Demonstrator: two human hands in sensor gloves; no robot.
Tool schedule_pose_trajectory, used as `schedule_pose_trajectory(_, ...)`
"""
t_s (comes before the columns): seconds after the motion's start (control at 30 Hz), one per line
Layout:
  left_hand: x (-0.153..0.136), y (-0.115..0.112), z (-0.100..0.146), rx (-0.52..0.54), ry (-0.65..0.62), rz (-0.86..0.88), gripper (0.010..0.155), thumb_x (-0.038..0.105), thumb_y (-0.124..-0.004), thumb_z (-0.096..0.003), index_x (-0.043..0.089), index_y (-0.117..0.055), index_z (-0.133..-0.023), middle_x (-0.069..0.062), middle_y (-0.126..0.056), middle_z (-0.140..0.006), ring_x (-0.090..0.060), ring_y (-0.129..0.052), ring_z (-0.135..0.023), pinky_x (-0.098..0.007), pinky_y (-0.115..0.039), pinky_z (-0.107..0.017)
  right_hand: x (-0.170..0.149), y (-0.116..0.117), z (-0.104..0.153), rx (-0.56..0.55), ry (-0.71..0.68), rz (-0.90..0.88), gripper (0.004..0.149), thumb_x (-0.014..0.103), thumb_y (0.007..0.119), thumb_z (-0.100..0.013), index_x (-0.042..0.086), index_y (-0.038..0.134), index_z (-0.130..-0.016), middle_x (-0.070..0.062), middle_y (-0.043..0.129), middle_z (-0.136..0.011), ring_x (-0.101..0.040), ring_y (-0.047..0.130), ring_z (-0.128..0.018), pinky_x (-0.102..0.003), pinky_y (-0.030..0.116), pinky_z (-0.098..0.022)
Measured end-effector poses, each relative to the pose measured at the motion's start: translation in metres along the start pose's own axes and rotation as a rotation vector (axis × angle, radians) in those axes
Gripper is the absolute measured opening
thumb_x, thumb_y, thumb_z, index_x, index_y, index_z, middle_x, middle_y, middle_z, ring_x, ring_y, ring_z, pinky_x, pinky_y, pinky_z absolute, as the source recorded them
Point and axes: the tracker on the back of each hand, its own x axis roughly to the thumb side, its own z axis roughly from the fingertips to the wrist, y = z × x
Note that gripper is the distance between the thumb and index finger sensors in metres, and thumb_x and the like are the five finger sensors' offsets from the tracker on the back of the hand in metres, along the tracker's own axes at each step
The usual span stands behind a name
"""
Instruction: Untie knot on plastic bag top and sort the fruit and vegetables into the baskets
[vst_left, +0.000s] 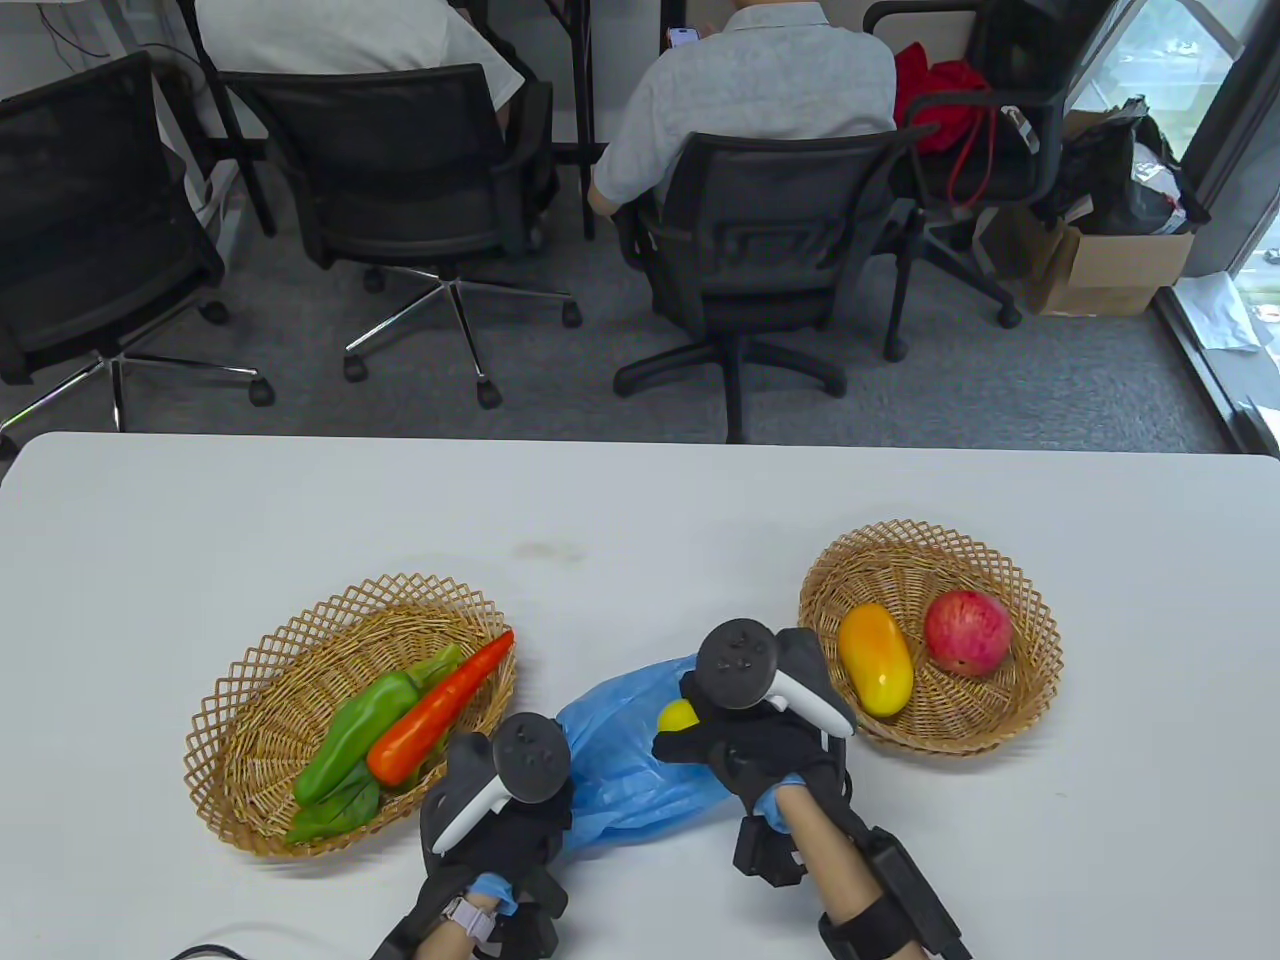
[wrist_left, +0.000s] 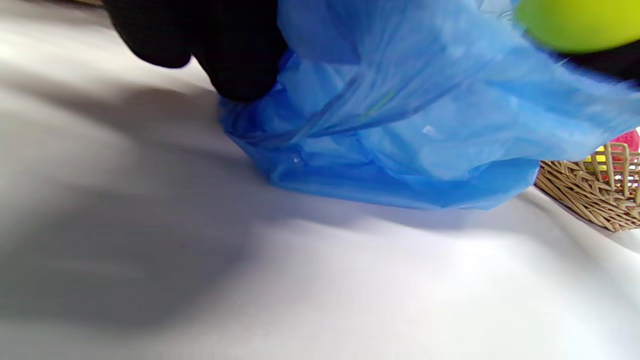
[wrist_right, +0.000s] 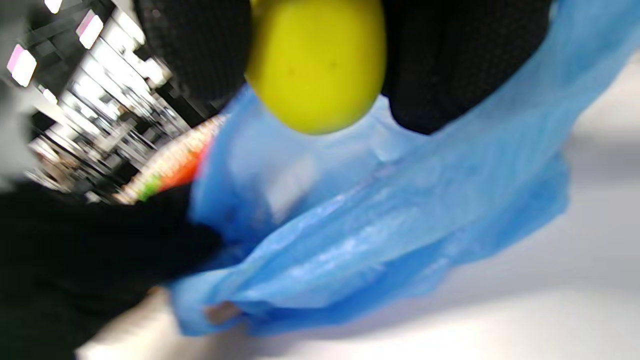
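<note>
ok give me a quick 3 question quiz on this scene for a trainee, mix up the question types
1. True or false: the right hand holds a yellow fruit above the blue plastic bag.
2. Multiple choice: what lies in the right basket? A) carrot and pepper B) mango and red apple C) nothing
3. Fill in the blank: the left hand grips the ____ at its near left end.

Key
1. True; the right wrist view shows the gloved fingers either side of the fruit.
2. B; the mango and red apple lie there, while the carrot and green pepper are in the left basket.
3. Bag.
</note>
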Motion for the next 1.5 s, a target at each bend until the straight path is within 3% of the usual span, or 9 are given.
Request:
schedule_pose_trajectory(0.27, 0.0, 0.001, 0.0, 0.001, -0.001, 0.003, 0.065, 0.02, -0.059, -0.0609, -0.004, -0.034, -0.115, -0.022, -0.067, -0.106, -0.03, -0.086, -0.087, -0.052, -0.075, -0.066, -0.031, -0.056, 0.045, -0.23, -0.061, -0.25, 0.08, 0.035, 0.076, -0.056, -0.015, 0.043, -0.11, -0.045, 0.063, -0.097, -0.053, 0.083, -0.073, -0.058, 0.077, -0.052)
schedule_pose_trajectory(0.5, 0.0, 0.002, 0.0, 0.003, -0.005, 0.012, 0.067, 0.024, -0.06, -0.0613, -0.004, -0.033, -0.116, -0.022, -0.067, -0.106, -0.03, -0.086, -0.087, -0.052, -0.075, -0.066, -0.086, -0.078, 0.067, -0.501, 0.138, -0.281, 0.08, 0.034, 0.076, -0.056, -0.014, 0.042, -0.111, -0.046, 0.061, -0.098, -0.054, 0.081, -0.074, -0.059, 0.075, -0.053)
schedule_pose_trajectory(0.7, -0.001, 0.003, 0.0, 0.009, -0.011, 0.025, 0.069, 0.028, -0.062, -0.0614, -0.004, -0.033, -0.116, -0.022, -0.067, -0.107, -0.031, -0.086, -0.087, -0.052, -0.075, -0.066, -0.129, -0.073, 0.07, -0.664, 0.362, -0.093, 0.078, 0.033, 0.074, -0.058, -0.013, 0.041, -0.111, -0.046, 0.06, -0.098, -0.056, 0.078, -0.076, -0.061, 0.073, -0.054)
schedule_pose_trajectory(1.03, -0.002, 0.004, 0.0, 0.017, -0.018, 0.034, 0.071, 0.031, -0.063, -0.0613, -0.004, -0.033, -0.116, -0.022, -0.067, -0.107, -0.031, -0.086, -0.087, -0.052, -0.075, -0.066, -0.158, -0.054, 0.054, -0.577, 0.569, 0.275, 0.077, 0.034, 0.073, -0.057, -0.01, 0.041, -0.112, -0.043, 0.058, -0.102, -0.06, 0.068, -0.084, -0.066, 0.063, -0.061)
schedule_pose_trajectory(1.5, -0.002, 0.006, 0.002, 0.056, -0.035, 0.008, 0.073, 0.034, -0.063, -0.0613, -0.003, -0.033, -0.116, -0.023, -0.066, -0.108, -0.032, -0.085, -0.088, -0.053, -0.074, -0.067, -0.173, -0.042, 0.035, -0.494, 0.653, 0.342, 0.077, 0.036, 0.073, -0.058, -0.006, 0.039, -0.113, -0.039, 0.056, -0.106, -0.057, 0.064, -0.09, -0.065, 0.057, -0.066)
